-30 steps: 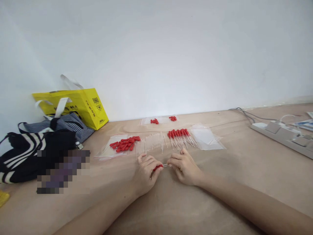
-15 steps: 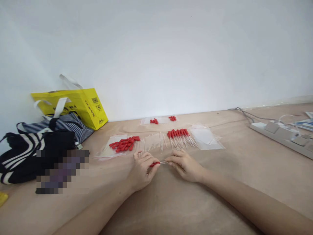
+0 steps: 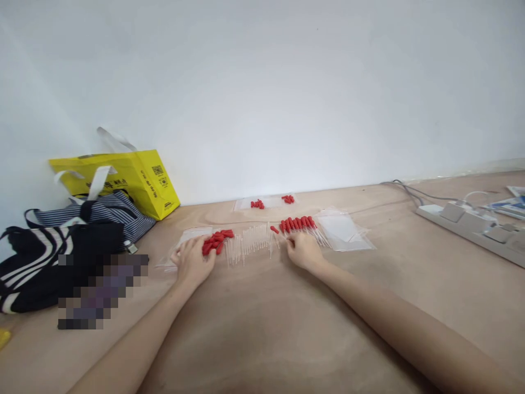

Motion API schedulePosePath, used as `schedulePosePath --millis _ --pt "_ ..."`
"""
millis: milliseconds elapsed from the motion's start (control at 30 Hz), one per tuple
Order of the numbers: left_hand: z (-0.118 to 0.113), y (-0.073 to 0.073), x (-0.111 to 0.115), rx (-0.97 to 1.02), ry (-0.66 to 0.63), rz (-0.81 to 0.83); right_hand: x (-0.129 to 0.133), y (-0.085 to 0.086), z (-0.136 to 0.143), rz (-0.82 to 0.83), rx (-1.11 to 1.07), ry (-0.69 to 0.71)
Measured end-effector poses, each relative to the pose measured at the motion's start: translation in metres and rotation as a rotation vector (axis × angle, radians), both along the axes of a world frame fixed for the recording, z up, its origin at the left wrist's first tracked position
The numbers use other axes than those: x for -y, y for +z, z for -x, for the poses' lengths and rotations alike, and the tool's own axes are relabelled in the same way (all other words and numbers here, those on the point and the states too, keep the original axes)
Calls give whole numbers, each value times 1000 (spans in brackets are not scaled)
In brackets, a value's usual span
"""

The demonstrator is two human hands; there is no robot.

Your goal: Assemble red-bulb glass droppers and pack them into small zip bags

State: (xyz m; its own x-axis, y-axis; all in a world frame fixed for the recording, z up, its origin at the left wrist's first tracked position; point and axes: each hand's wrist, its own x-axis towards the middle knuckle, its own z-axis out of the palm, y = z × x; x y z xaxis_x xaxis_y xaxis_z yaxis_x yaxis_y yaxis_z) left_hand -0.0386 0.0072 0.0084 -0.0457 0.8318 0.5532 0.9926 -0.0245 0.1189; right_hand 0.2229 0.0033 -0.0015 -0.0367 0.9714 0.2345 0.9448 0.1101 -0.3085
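My left hand (image 3: 193,261) is over the left part of a pile of red rubber bulbs (image 3: 219,238), its fingers apart and its thumb against the pile. My right hand (image 3: 302,249) pinches a thin clear dropper with a red bulb (image 3: 274,230), whose bulb points left and away. Between the hands lies a row of clear glass tubes (image 3: 255,238). Just beyond my right hand, several tubes with red bulbs fitted (image 3: 298,223) lie side by side. Beneath the loose bulbs is a clear plastic bag (image 3: 186,236).
Another clear bag (image 3: 343,231) lies at the right. Farther back are two small groups of red bulbs (image 3: 257,204) on plastic. A yellow bag (image 3: 158,189), a striped bag and a black bag (image 3: 98,241) stand left. A power strip (image 3: 447,214) with cables is at the right.
My hands have moved apart from the middle. My left hand has let go of the bulb and reached the pile; my right hand has carried the dropper forward, beside the row of fitted ones.
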Motion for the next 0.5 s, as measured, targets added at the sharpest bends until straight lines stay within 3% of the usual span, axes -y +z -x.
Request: schedulePosePath --millis 133,500 --pt "17 -2 -8 5 71 3 -16 -5 16 -15 19 -74" --pt "1 0 -29 -170 -72 31 -23 -7 19 -53 39 -67"
